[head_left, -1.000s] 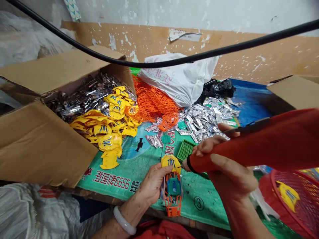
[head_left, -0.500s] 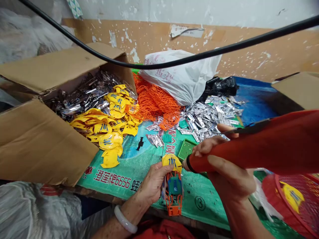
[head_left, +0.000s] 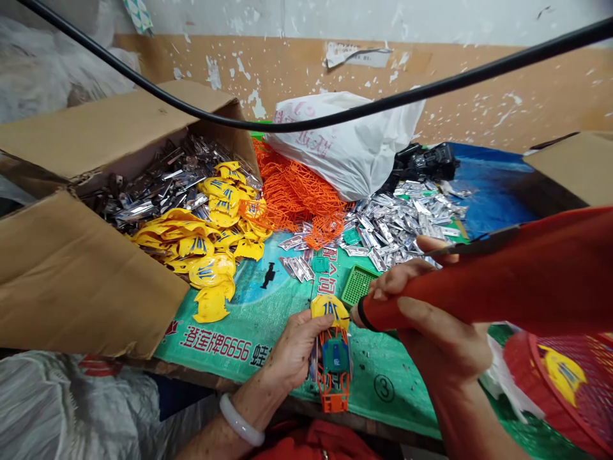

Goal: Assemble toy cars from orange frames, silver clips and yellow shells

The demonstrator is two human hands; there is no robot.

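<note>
My left hand (head_left: 297, 345) grips a toy car body by its left side, the thumb resting on its yellow hood (head_left: 329, 310). Behind the hood the body has an orange lattice frame (head_left: 335, 401) and a green middle piece (head_left: 336, 356). Wrapped round a thick red electric screwdriver (head_left: 460, 291) is my right hand (head_left: 447, 348). The screwdriver lies nearly level, its thin dark bit at the right edge of the hood; whether it sits in a screw is too small to tell.
A cardboard box (head_left: 81, 275) holds dark shiny parts and yellow hoods (head_left: 211, 271) spill from it. Orange frames (head_left: 292, 191), silver parts (head_left: 397, 220), a white bag (head_left: 349, 147) and a green basket (head_left: 357, 287) lie ahead. A red basket (head_left: 531, 377) stands right; a black cable (head_left: 287, 126) hangs across.
The view has shifted very slightly. Both hands, the toy car body and the screwdriver keep practically the same positions and grips.
</note>
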